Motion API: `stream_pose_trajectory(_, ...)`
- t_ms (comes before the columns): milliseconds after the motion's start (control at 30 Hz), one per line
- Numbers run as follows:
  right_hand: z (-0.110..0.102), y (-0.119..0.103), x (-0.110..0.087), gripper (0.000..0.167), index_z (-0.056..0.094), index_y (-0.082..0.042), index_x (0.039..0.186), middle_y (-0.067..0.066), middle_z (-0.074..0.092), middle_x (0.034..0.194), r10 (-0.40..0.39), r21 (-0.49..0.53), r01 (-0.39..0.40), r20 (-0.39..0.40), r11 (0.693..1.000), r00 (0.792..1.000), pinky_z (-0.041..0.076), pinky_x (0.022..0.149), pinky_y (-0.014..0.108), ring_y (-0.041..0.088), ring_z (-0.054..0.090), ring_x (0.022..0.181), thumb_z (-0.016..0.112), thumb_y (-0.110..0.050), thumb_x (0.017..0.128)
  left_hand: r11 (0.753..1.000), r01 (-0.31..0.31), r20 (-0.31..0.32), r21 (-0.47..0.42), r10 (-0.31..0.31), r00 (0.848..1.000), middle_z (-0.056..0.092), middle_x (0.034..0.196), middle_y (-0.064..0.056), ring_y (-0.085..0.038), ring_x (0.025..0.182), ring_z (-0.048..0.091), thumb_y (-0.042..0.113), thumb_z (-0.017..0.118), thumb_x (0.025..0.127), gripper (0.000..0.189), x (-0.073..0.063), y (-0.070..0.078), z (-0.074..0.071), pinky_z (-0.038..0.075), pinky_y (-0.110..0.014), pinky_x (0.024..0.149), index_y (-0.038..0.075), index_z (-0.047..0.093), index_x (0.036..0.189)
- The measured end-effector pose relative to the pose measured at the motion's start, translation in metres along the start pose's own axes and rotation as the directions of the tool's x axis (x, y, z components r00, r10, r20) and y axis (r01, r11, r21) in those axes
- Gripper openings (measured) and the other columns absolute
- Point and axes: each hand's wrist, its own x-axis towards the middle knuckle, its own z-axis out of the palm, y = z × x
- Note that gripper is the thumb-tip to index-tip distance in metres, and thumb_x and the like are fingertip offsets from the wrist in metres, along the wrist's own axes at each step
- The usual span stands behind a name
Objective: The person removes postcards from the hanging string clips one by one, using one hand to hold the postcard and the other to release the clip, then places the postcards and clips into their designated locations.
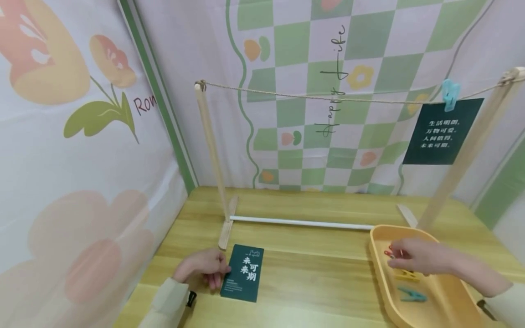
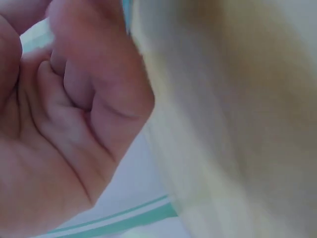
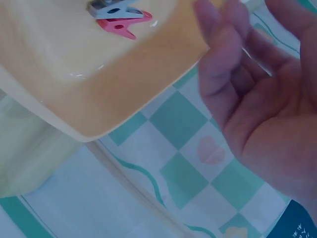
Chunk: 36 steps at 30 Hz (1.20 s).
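A dark green card (image 1: 243, 273) with white lettering lies on the table at the front left. My left hand (image 1: 208, 268) pinches its left edge; in the left wrist view the hand's (image 2: 74, 99) fingers are curled and a teal sliver shows at their far side. Over the yellow tray (image 1: 379, 269) on the right, my right hand (image 1: 418, 256) hovers with fingers loosely bent and apart, holding nothing. Below it are a red clothespin (image 1: 388, 252), a yellow clothespin (image 1: 407, 274) and a teal clothespin (image 1: 412, 295). The right wrist view shows a pink-red clothespin (image 3: 124, 26) under a pale blue clothespin (image 3: 113, 10).
A wooden stand with a left post (image 1: 213, 150) and a right post (image 1: 463, 159) carries a twine line (image 1: 307, 96). A light blue clothespin (image 1: 450, 94) holds another green card (image 1: 443, 134) on it. A white rod (image 1: 301, 222) joins the feet.
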Motion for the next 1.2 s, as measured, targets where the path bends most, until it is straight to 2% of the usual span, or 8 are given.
stream_pose_trajectory(100,-0.007,-0.003,0.006,0.03,0.048,-0.023,0.071,-0.022,0.038,0.058,-0.031,-0.056,0.024,-0.137,0.998,0.99,0.032,0.044,0.015,-0.012,0.032,0.047,0.066,-0.013,0.093,0.999,-0.046,-0.039,0.015,0.046,0.998,0.065,0.06,-0.005,-0.011,0.047,0.059,0.019,0.061,0.096,0.02,0.004,0.006,-0.005,0.04,-0.02,0.042,0.005,0.06,0.082)
stream_pose_trajectory(200,-0.018,-0.007,0.009,0.031,0.048,-0.025,0.072,-0.022,0.037,0.058,0.0,-0.062,-0.012,-0.203,0.998,0.979,0.032,0.043,0.016,-0.01,0.032,0.047,0.064,-0.011,0.094,0.995,-0.094,-0.071,0.041,0.097,0.993,0.068,0.068,-0.005,-0.013,0.055,0.06,0.024,0.061,0.097,0.022,0.01,0.01,-0.009,0.041,-0.022,0.048,0.005,0.062,0.087)
stream_pose_trajectory(367,-0.048,-0.016,0.012,0.03,0.05,-0.029,0.073,-0.022,0.037,0.059,0.024,-0.181,-0.088,-0.325,0.98,0.945,0.031,0.046,0.017,-0.008,0.033,0.05,0.067,-0.012,0.092,0.984,-0.164,-0.118,0.071,0.172,0.978,0.069,0.079,-0.005,-0.017,0.068,0.064,0.028,0.058,0.099,0.026,0.016,0.018,-0.011,0.053,-0.032,0.062,0.003,0.065,0.095)
stream_pose_trajectory(500,-0.082,-0.036,0.007,0.019,0.056,-0.027,0.08,-0.017,0.05,0.064,0.203,-0.139,-0.248,-0.275,0.959,0.94,0.037,0.048,0.021,-0.002,0.043,0.052,0.059,-0.024,0.099,0.968,-0.246,-0.115,0.055,0.251,0.961,0.069,0.082,-0.007,-0.019,0.071,0.067,0.025,0.055,0.101,0.028,0.021,0.028,-0.012,0.058,-0.039,0.07,-0.002,0.065,0.1)
stream_pose_trajectory(600,-0.105,-0.053,0.003,0.014,0.062,-0.023,0.088,-0.014,0.058,0.07,0.271,-0.123,-0.313,-0.275,0.942,0.923,0.042,0.05,0.023,0.0,0.049,0.055,0.056,-0.026,0.101,0.949,-0.311,-0.111,0.055,0.315,0.943,0.07,0.083,-0.008,-0.018,0.072,0.068,0.024,0.053,0.102,0.029,0.023,0.037,-0.016,0.058,-0.043,0.069,-0.002,0.064,0.1)
stream_pose_trajectory(800,-0.138,-0.077,0.007,0.01,0.067,-0.02,0.088,-0.013,0.057,0.066,0.199,-0.235,-0.332,-0.452,0.914,0.869,0.04,0.049,0.021,-0.001,0.044,0.053,0.063,-0.022,0.097,0.91,-0.405,-0.145,0.086,0.414,0.899,0.072,0.085,-0.008,-0.018,0.074,0.071,0.025,0.051,0.103,0.026,0.026,0.055,-0.024,0.057,-0.048,0.065,0.006,0.064,0.093)
stream_pose_trajectory(1033,-0.171,-0.091,0.015,0.015,0.067,-0.013,0.082,-0.01,0.057,0.061,0.094,-0.289,-0.311,-0.579,0.906,0.81,0.034,0.047,0.012,-0.001,0.042,0.047,0.064,-0.02,0.096,0.898,-0.431,-0.19,0.094,0.441,0.877,0.071,0.089,-0.001,-0.015,0.08,0.07,0.038,0.05,0.102,0.027,0.031,0.087,-0.022,0.057,-0.04,0.071,0.017,0.067,0.096)
stream_pose_trajectory(1200,-0.184,-0.099,0.021,0.015,0.067,-0.011,0.081,-0.012,0.056,0.058,0.001,-0.346,-0.27,-0.614,0.899,0.79,0.033,0.047,0.009,-0.004,0.041,0.046,0.066,-0.018,0.094,0.872,-0.486,-0.175,0.06,0.489,0.855,0.071,0.092,-0.006,-0.015,0.081,0.07,0.038,0.049,0.103,0.029,0.035,0.111,-0.015,0.056,-0.037,0.071,0.016,0.067,0.096)
